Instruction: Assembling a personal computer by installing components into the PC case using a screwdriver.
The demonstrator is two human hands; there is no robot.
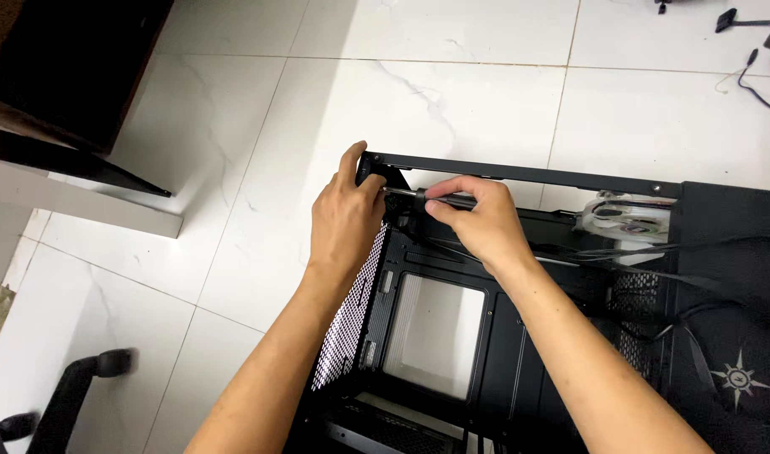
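Screwdriver (435, 198) lies horizontal at the far-left corner of the black PC case (519, 353), tip pointing left into the corner. Our right hand (477, 223) has its grip clamped on the screwdriver handle; our left hand (345, 220) has its grip closed over the case's corner frame. White fan (624, 217) sits at the case's far edge. Case lies on the white tiled floor (452, 92).

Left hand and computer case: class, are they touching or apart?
Touching. The head view shows the left hand gripping the top corner of the black computer case, fingers wrapped over its frame edge.
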